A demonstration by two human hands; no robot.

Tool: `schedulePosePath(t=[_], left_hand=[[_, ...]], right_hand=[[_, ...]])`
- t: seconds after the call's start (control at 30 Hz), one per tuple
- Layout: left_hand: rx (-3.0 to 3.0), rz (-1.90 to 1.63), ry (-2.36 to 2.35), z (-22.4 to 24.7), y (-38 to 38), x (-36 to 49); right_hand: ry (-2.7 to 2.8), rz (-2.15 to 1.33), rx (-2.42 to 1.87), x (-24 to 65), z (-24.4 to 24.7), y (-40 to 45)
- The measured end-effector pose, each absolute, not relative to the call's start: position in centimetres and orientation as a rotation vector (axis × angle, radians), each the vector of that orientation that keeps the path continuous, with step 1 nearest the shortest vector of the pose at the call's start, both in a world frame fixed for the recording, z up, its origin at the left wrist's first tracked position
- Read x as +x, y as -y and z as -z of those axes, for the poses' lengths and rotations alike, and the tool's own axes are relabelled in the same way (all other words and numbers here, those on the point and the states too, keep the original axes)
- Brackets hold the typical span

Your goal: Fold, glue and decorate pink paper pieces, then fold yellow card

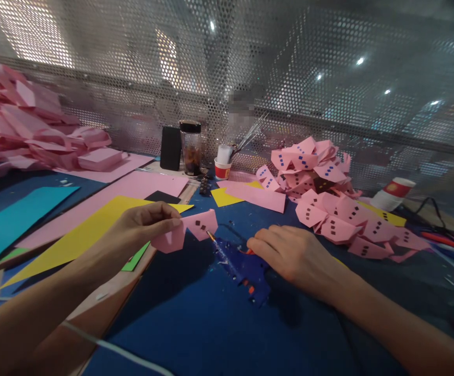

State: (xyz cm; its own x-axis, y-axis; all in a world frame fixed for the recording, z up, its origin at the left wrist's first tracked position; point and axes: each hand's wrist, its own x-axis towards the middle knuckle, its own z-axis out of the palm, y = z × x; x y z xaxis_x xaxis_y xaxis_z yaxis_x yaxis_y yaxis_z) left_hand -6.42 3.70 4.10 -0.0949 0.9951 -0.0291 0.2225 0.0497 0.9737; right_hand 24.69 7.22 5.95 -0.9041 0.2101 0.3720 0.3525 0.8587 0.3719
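My left hand (pixel 154 222) pinches a folded pink paper piece (pixel 170 239) that has small dark squares on its right part. The metal tip of a blue glue gun (pixel 245 269) is at that part, close to the squares. My right hand (pixel 285 250) is closed around the upper right side of the glue gun, its fingers curled near an orange trigger. Both the paper and the gun are above the blue table surface (pixel 180 318).
Pink pieces with dark squares (pixel 340 219) are heaped at the right, and pink strips (pixel 19 120) at the left. Yellow (pixel 90 230) and cyan sheets (pixel 23 214) lie left. At the back stand a jar (pixel 191 151) and a paper cup (pixel 223 169). A white cable (pixel 121 352) crosses the front.
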Motion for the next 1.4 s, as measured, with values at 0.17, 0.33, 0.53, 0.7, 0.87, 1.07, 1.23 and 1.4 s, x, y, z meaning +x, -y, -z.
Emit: schedulePosePath(t=[0.17,0.33,0.53,0.7,0.87,1.07,1.23,1.4], left_hand=[[1.299,-1.109,-1.466,-4.33,-3.55,-6.29],[1.308,-1.109,-1.476,-4.29,-3.58,-6.23],[1.310,-1.134,-1.494,-3.94,-3.88,-6.37],[1.307,-1.128,-1.474,-3.90,-3.92,-6.41],[1.304,-1.140,-1.466,-3.73,-3.95,-6.53],[1.301,-1.178,-1.443,-3.94,-3.76,-6.67],[1.293,-1.174,-1.425,-4.00,-3.73,-6.81],[1.289,-1.175,-1.430,-3.56,-3.91,-7.09]], right_hand=[[2.705,0.653,-0.420,24.72,-5.98,-7.22],[2.708,0.680,-0.422,24.63,-6.00,-7.26],[2.703,0.721,-0.437,24.66,-5.76,-7.44],[2.697,0.721,-0.439,24.67,-5.72,-7.45],[2.668,0.695,-0.427,24.62,-5.87,-7.40],[2.671,0.599,-0.482,24.72,-5.56,-7.42],[2.680,0.568,-0.481,24.76,-5.22,-7.48],[2.666,0.577,-0.484,24.80,-5.18,-7.54]])
